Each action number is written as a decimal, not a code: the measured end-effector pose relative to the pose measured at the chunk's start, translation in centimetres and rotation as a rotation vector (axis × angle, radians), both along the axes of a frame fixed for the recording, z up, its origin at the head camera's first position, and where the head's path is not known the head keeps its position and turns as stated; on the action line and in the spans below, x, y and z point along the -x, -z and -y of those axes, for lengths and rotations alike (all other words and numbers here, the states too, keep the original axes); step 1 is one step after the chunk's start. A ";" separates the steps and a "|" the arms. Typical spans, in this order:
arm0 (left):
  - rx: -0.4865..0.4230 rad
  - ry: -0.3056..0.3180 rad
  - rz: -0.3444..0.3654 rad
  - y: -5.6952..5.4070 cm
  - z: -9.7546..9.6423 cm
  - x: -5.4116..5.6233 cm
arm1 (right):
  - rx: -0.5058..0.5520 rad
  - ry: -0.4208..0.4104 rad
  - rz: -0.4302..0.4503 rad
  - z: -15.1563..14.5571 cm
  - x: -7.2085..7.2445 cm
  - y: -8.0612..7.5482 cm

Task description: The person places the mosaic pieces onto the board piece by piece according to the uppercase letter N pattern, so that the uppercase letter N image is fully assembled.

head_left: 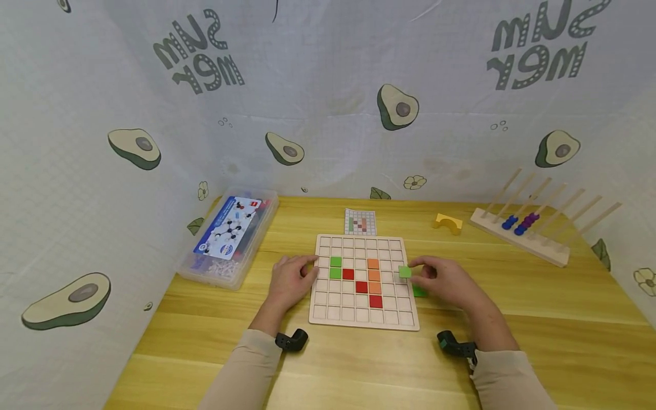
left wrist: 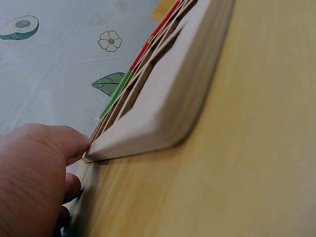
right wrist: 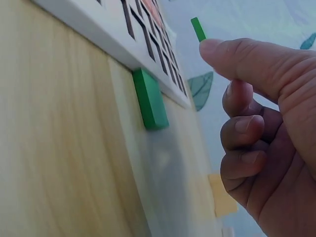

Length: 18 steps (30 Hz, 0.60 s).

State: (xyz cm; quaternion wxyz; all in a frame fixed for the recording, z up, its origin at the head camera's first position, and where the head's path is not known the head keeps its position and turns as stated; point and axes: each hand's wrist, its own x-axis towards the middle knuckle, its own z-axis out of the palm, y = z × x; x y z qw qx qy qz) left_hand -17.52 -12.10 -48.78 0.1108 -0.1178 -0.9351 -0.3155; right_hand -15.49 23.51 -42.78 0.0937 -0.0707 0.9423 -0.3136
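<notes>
A wooden grid board [head_left: 340, 313] lies flat on the table, with green tiles [head_left: 335, 273], red tiles [head_left: 376, 301] and orange tiles [head_left: 373, 275] in several of its squares. My left hand [head_left: 290, 282] rests at the board's left edge, its fingers loosely bent and the thumb touching the rim in the left wrist view. Between thumb and forefinger my right hand [head_left: 445, 281] pinches a small green square tile [head_left: 405, 272] above the board's right edge. Below that hand, a thicker green block [right wrist: 150, 101] lies against the board, partly hidden in the head view.
Behind the board lies a printed pattern card [head_left: 360, 222]. A clear plastic case [head_left: 228, 236] stands at the left. At the back right are a yellow arch block [head_left: 448, 222] and a wooden peg rack [head_left: 520, 236] with blue and purple beads. Printed cloth surrounds the table.
</notes>
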 end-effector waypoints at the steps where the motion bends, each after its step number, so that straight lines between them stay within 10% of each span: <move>1: 0.000 0.000 -0.006 0.0 0.0 0.0 | 0.008 -0.011 -0.002 0.2 0.1 0.0; 18: 0.003 0.008 -0.004 -0.1 0.0 0.1 | 0.102 -0.130 0.022 4.4 0.2 0.1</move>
